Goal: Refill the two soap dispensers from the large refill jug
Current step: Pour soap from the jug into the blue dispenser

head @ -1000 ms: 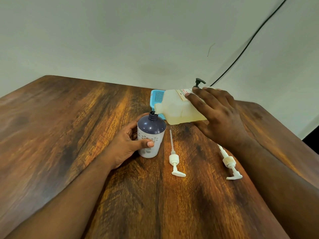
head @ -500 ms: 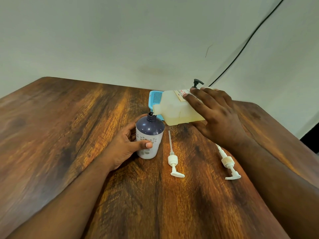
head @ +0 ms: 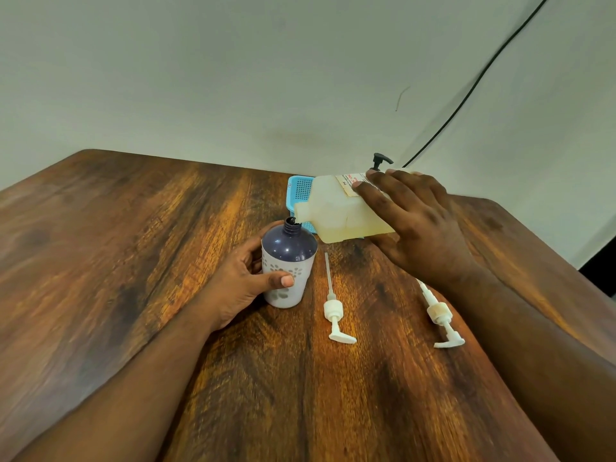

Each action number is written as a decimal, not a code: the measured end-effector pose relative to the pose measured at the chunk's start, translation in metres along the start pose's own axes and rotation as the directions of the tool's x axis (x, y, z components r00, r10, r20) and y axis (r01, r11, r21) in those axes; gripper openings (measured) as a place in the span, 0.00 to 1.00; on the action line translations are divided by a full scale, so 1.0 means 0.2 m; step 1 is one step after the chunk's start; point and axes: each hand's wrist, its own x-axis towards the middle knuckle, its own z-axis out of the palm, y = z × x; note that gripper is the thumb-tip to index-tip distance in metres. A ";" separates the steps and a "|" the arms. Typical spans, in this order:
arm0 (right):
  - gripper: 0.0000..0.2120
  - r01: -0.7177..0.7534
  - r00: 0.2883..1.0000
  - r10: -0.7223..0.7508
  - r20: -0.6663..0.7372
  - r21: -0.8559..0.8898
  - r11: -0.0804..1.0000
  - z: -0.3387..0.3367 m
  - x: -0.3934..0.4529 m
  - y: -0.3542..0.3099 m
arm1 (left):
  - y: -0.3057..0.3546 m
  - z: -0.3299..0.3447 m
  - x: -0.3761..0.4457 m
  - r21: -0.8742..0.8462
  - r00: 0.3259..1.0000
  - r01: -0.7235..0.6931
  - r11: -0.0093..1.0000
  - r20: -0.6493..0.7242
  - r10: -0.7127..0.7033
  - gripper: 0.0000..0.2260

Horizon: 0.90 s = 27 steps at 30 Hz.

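Soap is being poured from the refill jug (head: 343, 211), which is gripped by the right hand (head: 416, 228) and tipped so that its spout meets the open neck of the purple dispenser (head: 288, 261), toward the far edge of the bench (head: 133, 261). The dispenser is gripped around its body by the left hand (head: 246, 278). Two white pump heads (head: 335, 310) (head: 440, 316) lie removed nearer the front. A second dispenser with a black pump (head: 380, 160) is partly hidden behind the jug, seemingly unfilled. The first fill is judged underway. A red-printed label (head: 350, 181) is seen, unreadable. A blue basket (head: 300, 191) stands behind.
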 end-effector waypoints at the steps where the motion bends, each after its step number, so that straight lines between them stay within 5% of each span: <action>1: 0.37 0.000 1.000 0.000 0.000 0.000 1.000 0.00 0.00 0.00 | 0.00 0.00 0.00 0.002 1.000 -0.002 1.000 0.004 0.002 0.47; 27: 0.36 -0.068 0.998 0.068 0.005 0.006 0.998 -0.02 -0.03 -0.04 | -0.01 0.00 0.00 0.012 1.000 0.000 1.000 -0.018 0.000 0.40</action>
